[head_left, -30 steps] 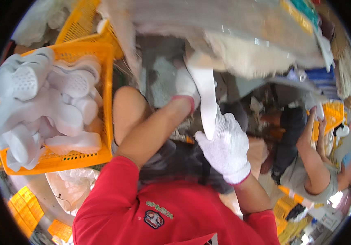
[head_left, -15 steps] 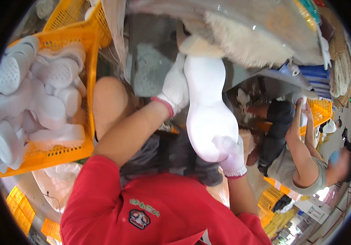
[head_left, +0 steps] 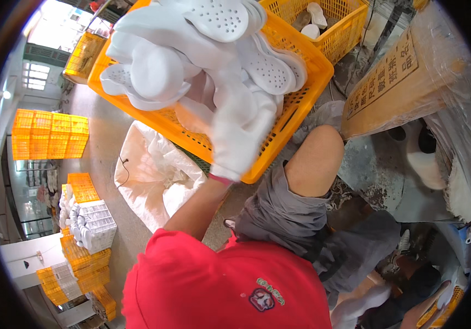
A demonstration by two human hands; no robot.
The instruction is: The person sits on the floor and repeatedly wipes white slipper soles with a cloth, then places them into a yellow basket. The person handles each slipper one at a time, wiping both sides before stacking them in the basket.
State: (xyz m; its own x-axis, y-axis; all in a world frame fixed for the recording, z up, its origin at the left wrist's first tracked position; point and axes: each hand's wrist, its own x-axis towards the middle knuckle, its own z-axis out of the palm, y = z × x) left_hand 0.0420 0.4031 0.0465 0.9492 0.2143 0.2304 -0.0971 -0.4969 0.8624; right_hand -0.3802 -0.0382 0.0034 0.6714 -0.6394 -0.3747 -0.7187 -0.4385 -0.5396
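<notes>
My left hand (head_left: 240,141), in a white knitted glove with a red cuff, reaches over the near rim of an orange plastic crate (head_left: 295,129). Its fingers are smeared by motion and overlap the white foam shoe pieces (head_left: 161,74) heaped inside, so their grip does not show. Several pieces are rounded and smooth; others, like the perforated piece (head_left: 271,71), carry rows of small holes. My right hand is out of view. At the lower right lies a blurred white shape (head_left: 364,307) that I cannot make out.
A second orange crate (head_left: 345,27) stands behind, with a few white pieces. A white sack (head_left: 150,170) is on the floor beside my arm. To the right are a plastic-wrapped cardboard box (head_left: 383,82) and a grey metal surface (head_left: 367,164). Stacked orange crates (head_left: 49,134) stand far left.
The view has swung left toward the heaped crate. My left hand has left the long white foam piece that both hands held and moved into the crate. My right hand has gone out of view.
</notes>
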